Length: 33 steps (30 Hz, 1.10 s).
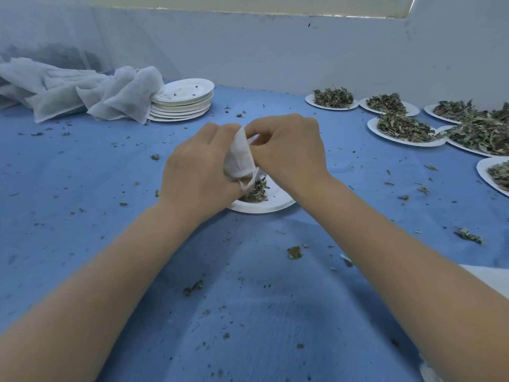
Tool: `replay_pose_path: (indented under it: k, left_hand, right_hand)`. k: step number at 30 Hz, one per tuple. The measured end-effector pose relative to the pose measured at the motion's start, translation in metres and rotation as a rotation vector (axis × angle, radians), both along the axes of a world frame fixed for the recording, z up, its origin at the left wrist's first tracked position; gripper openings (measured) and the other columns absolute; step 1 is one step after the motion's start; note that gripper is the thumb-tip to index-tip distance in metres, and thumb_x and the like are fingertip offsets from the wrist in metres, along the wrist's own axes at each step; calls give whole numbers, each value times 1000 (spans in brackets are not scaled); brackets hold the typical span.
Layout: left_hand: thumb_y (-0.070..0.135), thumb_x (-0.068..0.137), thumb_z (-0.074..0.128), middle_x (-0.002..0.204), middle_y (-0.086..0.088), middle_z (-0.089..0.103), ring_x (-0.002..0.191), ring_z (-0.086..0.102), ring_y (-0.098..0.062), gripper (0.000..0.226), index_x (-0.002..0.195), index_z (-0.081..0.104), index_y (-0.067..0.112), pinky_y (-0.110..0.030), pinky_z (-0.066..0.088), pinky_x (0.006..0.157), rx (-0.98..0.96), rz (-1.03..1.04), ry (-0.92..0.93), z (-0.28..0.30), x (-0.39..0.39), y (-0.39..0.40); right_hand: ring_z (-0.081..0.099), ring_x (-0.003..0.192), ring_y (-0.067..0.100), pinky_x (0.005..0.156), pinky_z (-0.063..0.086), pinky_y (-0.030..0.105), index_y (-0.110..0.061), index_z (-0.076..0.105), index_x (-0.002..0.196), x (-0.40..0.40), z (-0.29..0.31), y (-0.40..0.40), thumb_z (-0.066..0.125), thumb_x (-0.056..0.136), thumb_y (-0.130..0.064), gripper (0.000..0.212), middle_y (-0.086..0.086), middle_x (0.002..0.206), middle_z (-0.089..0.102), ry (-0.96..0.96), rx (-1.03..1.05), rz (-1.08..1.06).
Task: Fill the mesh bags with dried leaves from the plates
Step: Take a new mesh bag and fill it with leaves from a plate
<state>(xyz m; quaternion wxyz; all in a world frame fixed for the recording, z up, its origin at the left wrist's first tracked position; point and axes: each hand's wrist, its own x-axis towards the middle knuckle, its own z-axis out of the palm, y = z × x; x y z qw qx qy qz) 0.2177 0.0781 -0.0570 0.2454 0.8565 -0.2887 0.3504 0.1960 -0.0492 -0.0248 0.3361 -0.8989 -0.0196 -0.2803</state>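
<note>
Both hands' fingers pinch a mesh bag [239, 158] above a plate [261, 206] holding dried leaves [254, 193].

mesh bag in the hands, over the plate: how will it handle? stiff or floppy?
Probably floppy: the mesh bag crumples between the left hand and right hand, and its drawstring dangles. Likely light, since the fabric looks thin. It may need two hands to keep the mouth open above the plate.

A single head-worn view looks forward and down, close over the blue-covered table [82, 175].
</note>
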Motion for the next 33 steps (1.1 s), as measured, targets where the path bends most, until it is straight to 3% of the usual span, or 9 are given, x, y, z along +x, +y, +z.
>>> replay_pose_path:
  k: [4, 9, 13, 16, 18, 21, 27, 30, 33]
  left_hand:
    - [28, 62, 78, 114, 0, 59, 93, 56, -26, 70, 126, 49, 21, -31, 40, 71, -83, 35, 124, -1, 9, 8]
    - [21, 70, 70, 109, -11, 60, 92, 56, -38, 50, 118, 56, 13, -45, 46, 69, 26, 128, 75, -2, 20, 21]
    - [14, 69, 68, 105, -14, 59, 86, 55, -40, 46, 114, 57, 12, -41, 40, 63, 40, 198, 61, -6, 30, 33]
    - [13, 71, 68, 103, -14, 59, 85, 55, -40, 43, 114, 57, 12, -38, 37, 62, 49, 231, 64, -10, 34, 37]
    - [14, 72, 68, 99, -14, 59, 82, 55, -40, 43, 114, 58, 13, -39, 37, 61, 55, 238, 71, -12, 36, 38]
    - [17, 72, 69, 94, -13, 59, 78, 55, -39, 40, 111, 60, 14, -36, 36, 59, 63, 233, 79, -13, 37, 37]
    - [17, 71, 68, 92, -12, 57, 79, 53, -36, 39, 110, 59, 15, -34, 34, 59, 59, 225, 116, -13, 35, 35]
    - [19, 71, 68, 93, -11, 57, 80, 53, -36, 41, 111, 58, 15, -33, 33, 59, 57, 229, 126, -13, 35, 35]
    - [20, 71, 68, 94, -11, 58, 81, 54, -36, 41, 111, 58, 15, -34, 35, 61, 58, 221, 118, -13, 34, 34]
  right_hand:
    - [50, 64, 9, 58, 42, 24, -39, 61, 67, 3, 3, -5, 64, 77, -22, 20, -15, 52, 53, -28, 4, -26]
    - [56, 53, -7, 56, 42, 7, -32, 74, 94, 2, 6, -12, 58, 86, -13, 26, -25, 65, 63, 130, 62, 256]
    - [62, 70, 0, 64, 54, 22, -34, 71, 90, 6, 3, -22, 43, 85, 0, 44, -13, 95, 68, 202, 155, 263]
    - [56, 72, -7, 61, 39, 4, -36, 69, 98, 10, -3, -31, 52, 88, -17, 27, -21, 99, 59, 235, 26, 208]
    - [52, 85, -3, 71, 35, 11, -38, 66, 108, 11, -7, -36, 59, 86, -38, 22, -18, 113, 54, 347, -168, 218]
    - [48, 94, 5, 77, 35, 23, -40, 57, 121, 11, -12, -36, 61, 79, -58, 46, -13, 116, 50, 517, -420, 244]
    - [50, 82, 2, 63, 36, 12, -34, 57, 120, 10, -6, -38, 66, 77, -55, 49, -13, 101, 59, 523, -432, 224]
    - [51, 90, 8, 66, 39, 15, -38, 52, 127, 7, -8, -33, 67, 73, -59, 60, -10, 105, 57, 554, -413, 223]
    - [51, 88, 11, 70, 43, 24, -34, 57, 125, 8, -16, -25, 67, 78, -47, 50, -4, 104, 58, 479, -465, 193]
